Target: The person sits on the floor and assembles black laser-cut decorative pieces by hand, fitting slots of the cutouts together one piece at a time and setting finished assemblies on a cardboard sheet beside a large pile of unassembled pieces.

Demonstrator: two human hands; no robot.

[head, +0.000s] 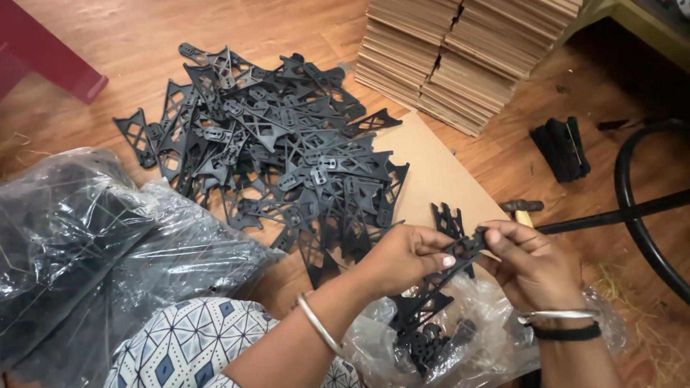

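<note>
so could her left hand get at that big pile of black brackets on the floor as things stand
Probably yes: the pile of black brackets lies open just beyond the left hand, nothing between, though it now grips a black bracket with the right hand.

Both forearms reach in from below, wrists bent inward. The left hand (405, 256) and right hand (533, 266) meet, fingers (445, 260) curled in a pinch, seemingly closed; thumbs point toward each other.

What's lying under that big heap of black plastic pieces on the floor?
The heap of black pieces rests partly on a brown cardboard sheet and partly on the wooden floor. Whatever lies beneath its middle is covered.
</note>
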